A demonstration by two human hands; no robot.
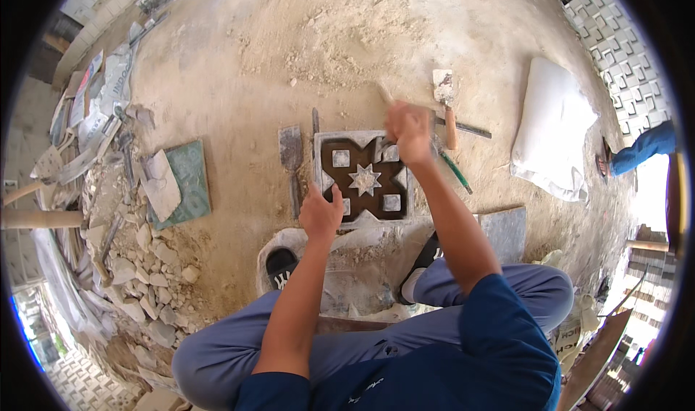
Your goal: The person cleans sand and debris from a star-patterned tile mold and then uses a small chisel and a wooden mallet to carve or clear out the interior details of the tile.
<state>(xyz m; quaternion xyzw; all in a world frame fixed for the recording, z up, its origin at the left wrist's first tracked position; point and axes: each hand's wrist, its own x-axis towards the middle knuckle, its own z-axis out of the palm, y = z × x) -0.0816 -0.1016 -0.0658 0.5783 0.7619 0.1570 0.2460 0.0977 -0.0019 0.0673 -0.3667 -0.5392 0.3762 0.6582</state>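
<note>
Square grey mould with star-shaped centre [350, 135]: set on the dusty tan floor [242, 136], between the hands. Left hand [321, 210]: placed, thumb and forefinger parted, at its lower-left edge. Right hand [410, 132]: blurred over the upper-right corner; grip cannot be told.

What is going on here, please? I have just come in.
A person works with bare hands at a square grey frame with a star-shaped piece in its middle. The left hand is at the frame's left side, toward the near corner. The right hand, blurred, is by the far right corner; what its grip holds is unclear. A flat-bladed tool lies left of the frame, and a trowel with a wooden handle lies beyond the far right corner.
</note>
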